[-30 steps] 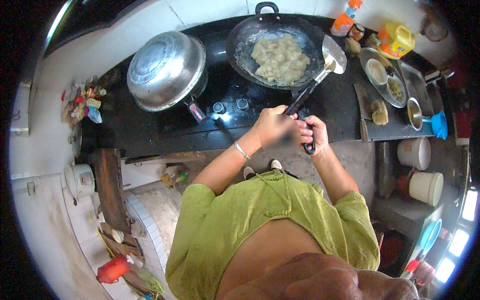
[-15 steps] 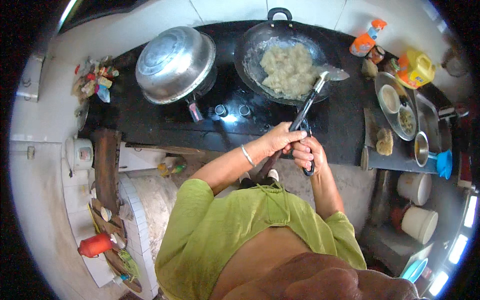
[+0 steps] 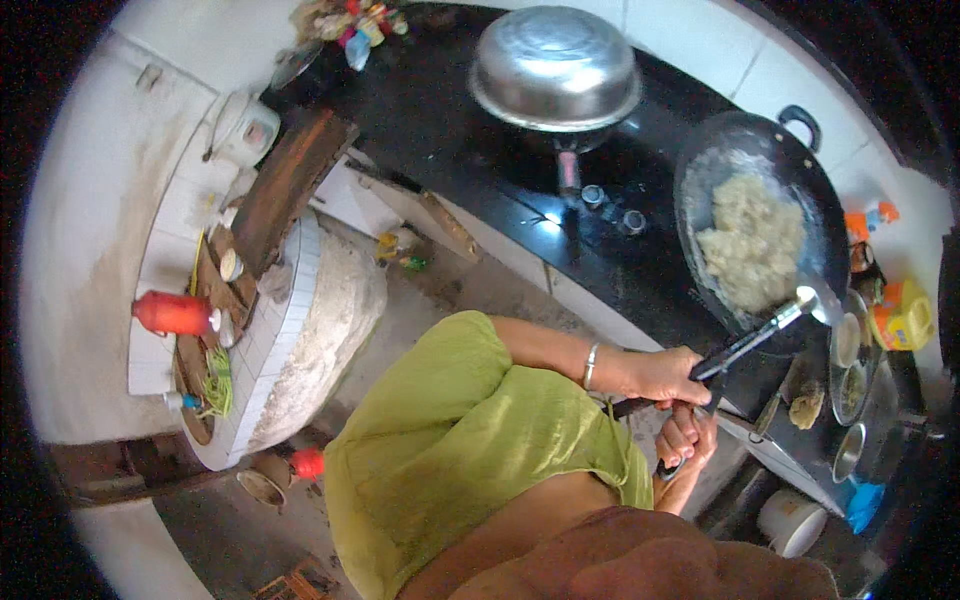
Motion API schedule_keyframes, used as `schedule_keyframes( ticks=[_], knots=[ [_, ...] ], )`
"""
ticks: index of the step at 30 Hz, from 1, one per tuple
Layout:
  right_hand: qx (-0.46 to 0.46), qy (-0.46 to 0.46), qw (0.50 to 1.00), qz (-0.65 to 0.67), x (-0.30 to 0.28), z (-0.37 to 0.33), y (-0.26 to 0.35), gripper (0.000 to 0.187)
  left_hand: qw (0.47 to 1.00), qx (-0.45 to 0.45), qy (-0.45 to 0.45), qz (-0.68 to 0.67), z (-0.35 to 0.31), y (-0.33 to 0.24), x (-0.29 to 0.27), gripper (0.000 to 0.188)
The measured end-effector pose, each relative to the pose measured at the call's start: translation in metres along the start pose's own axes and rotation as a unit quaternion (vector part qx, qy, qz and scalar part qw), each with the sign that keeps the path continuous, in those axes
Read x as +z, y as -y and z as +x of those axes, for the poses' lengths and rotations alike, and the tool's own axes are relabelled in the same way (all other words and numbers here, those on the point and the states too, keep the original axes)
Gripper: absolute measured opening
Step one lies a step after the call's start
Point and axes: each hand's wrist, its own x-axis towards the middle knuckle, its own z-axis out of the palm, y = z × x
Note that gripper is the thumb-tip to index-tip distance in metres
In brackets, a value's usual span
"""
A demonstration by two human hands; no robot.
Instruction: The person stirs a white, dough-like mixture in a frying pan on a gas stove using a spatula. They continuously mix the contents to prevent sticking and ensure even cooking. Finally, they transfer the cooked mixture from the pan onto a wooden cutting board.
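My left hand (image 3: 670,377), with a bangle on its wrist, is closed round the long dark handle of a metal spatula (image 3: 760,332). The spatula's head rests over the near right rim of a black wok (image 3: 828,250). A pale, lumpy mass of food (image 3: 752,240) lies inside the wok. Just below the left hand, my right hand (image 3: 688,438) wraps round the wok's long black handle. Both hands are close together, and the spatula handle crosses the wok handle there.
A large metal lid or basin (image 3: 555,65) covers a pot on the black counter (image 3: 430,110). Two stove knobs (image 3: 612,208) sit at the front. Right of the wok are a yellow jug (image 3: 902,318) and dishes. A tiled ledge (image 3: 265,385) holds a red flask (image 3: 172,313).
My view has swung to the left, so the stove appears further right and more of the left ledge shows. Both hands keep their grips, with the spatula head still at the wok's rim.
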Motion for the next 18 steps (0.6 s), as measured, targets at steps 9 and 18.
schedule_keyframes(
  ticks=[9,18],
  knots=[
    [-0.037,0.006,0.984,-0.172,0.077,-0.047,-0.126,0.031,0.995,0.093,0.025,0.017,-0.150,-0.004,0.001,0.019],
    [0.118,0.077,0.988,-0.061,0.139,-0.005,-0.267,0.017,0.984,0.144,-0.109,0.010,-0.332,-0.017,-0.060,0.029]
  ],
)
